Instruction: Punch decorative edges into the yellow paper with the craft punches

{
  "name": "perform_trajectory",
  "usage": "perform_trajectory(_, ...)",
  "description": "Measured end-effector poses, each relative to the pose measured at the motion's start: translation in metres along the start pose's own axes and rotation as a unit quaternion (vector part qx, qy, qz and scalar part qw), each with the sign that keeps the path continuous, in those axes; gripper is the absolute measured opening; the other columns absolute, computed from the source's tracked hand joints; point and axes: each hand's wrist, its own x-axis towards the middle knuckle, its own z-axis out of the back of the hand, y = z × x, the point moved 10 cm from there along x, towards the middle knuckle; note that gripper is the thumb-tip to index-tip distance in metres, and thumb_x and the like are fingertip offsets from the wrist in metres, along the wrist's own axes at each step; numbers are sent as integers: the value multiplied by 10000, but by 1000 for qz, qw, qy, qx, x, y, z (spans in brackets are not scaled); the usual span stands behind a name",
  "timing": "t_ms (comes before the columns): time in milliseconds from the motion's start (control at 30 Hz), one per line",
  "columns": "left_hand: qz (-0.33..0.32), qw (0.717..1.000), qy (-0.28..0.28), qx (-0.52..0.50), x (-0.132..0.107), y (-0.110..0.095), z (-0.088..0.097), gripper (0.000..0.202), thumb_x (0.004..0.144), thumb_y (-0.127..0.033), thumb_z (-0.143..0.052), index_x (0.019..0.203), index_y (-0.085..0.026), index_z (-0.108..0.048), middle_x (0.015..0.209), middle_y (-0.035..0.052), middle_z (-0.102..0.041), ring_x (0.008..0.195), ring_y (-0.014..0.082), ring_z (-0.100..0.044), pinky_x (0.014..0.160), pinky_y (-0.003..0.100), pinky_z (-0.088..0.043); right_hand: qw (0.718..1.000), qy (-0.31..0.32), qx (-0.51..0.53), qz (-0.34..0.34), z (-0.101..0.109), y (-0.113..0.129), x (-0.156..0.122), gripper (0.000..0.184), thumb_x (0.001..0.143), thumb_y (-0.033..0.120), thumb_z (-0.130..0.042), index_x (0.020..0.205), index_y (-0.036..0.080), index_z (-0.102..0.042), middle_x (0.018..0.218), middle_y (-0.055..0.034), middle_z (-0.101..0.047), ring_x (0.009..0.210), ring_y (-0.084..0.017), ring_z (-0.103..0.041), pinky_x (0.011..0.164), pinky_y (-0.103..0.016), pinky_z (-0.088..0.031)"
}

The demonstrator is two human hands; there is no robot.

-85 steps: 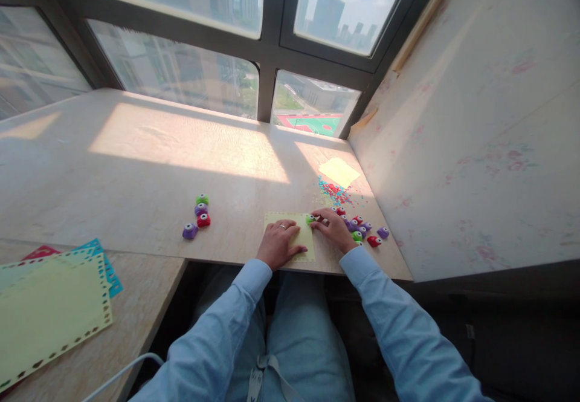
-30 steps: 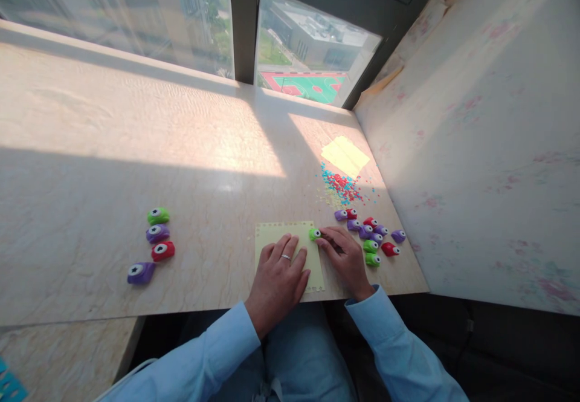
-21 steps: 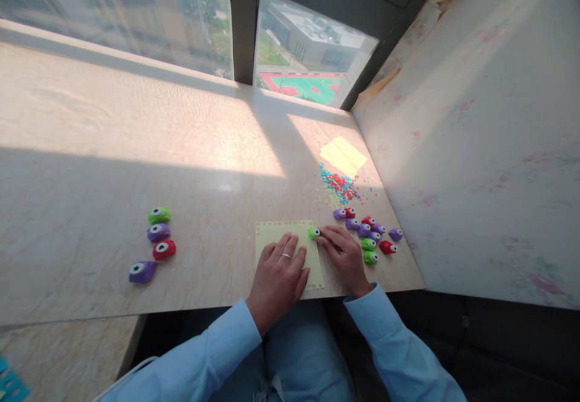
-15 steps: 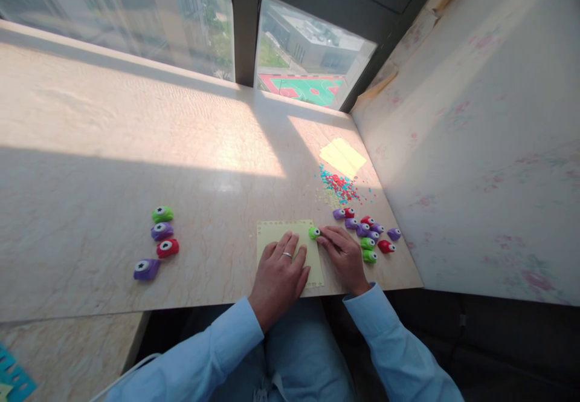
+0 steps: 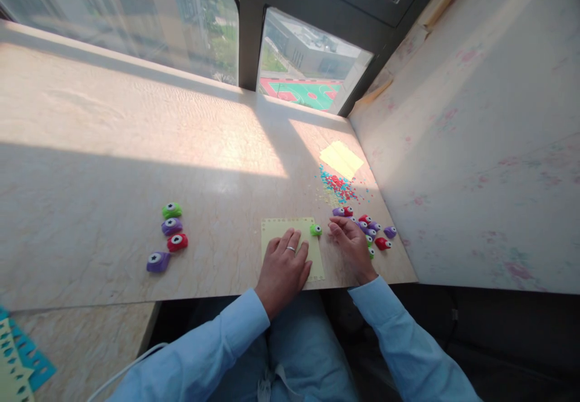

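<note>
Your sleeves (image 5: 194, 353): long, light blue, same cloth both arms, creased along the forearms. Cuffs (image 5: 247, 317) match, plain blue, ending at the wrists. Your left hand (image 5: 284, 269) is ungloved, one thin silver-coloured ring (image 5: 290, 248) on a finger. Your right hand (image 5: 351, 246) is bare. Your trousers (image 5: 308, 341) are blue, shade deeper than the sleeves. Pale flat drawstring (image 5: 287, 378) at your lap, fine detail too blurred to read.

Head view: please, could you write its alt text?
A left hand rests on a punched-edge yellow sheet; a green craft punch sits at its right edge, near but apart from the right hand. More craft punches and confetti lie nearby.
</note>
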Motion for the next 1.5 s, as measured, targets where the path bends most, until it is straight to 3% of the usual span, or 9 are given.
perform_trajectory(200,3,1000,0,-11,0,0,1,317,917,-300,-542,1192,-152,-593,1349,191,-561,1309,331,-469,960,481,-420,992,105,-3,-70,-20,11,16,402,655,525,-791,780,177,-631,725,-21,-659,650,-157,-589,584,-284,-469)
perform_trajectory(467,2,1000,-8,-20,0,0,3,305,914,-299,-537,1180,-163,-592,1342,188,-564,1302,324,-471,956,479,-421,978,177,-48,-102,-33,10,27,476,542,546,-820,755,186,-596,637,20,-600,564,-127,-524,511,-257,-398)
perform_trajectory(600,1,1000,-9,-19,-1,-1,2,310,917,-297,-531,1182,-149,-590,1345,196,-560,1310,327,-463,965,478,-416,973,186,-84,-108,-33,9,30,411,567,498,-799,742,190,-590,606,32,-578,542,-127,-507,513,-262,-391)
perform_trajectory(733,3,1000,-6,-17,-1,0,1,316,921,-303,-522,1186,-143,-587,1351,191,-555,1317,326,-456,972,472,-410,965,193,-170,-43,-38,17,39,275,601,379,-760,685,197,-571,593,41,-562,558,-128,-502,533,-261,-392)
perform_trajectory(833,1,1000,-7,-17,-2,0,1,315,920,-298,-521,1186,-142,-586,1350,194,-554,1315,327,-456,970,474,-410,948,195,-252,-13,-43,18,47,181,609,241,-713,646,205,-540,580,51,-543,559,-126,-485,529,-250,-366)
perform_trajectory(933,0,1000,-11,-15,-2,-1,2,313,921,-295,-519,1192,-152,-583,1353,192,-553,1316,324,-456,967,473,-409,930,212,-300,-25,-48,12,51,172,619,174,-687,631,210,-519,568,50,-536,552,-126,-472,526,-250,-343)
perform_trajectory(1267,2,1000,2,-6,-2,-1,1,320,921,-303,-516,1185,-136,-583,1354,194,-550,1321,324,-447,965,465,-410,903,235,-350,-79,-54,7,42,176,685,151,-665,680,202,-496,596,46,-519,604,-128,-474,581,-241,-350)
perform_trajectory(1500,4,1000,-3,-1,-1,-1,2,313,914,-306,-531,1175,-145,-590,1343,186,-559,1308,323,-456,966,463,-410,926,206,-309,-73,-51,10,42,136,689,156,-651,677,195,-522,620,38,-537,620,-132,-492,602,-255,-370)
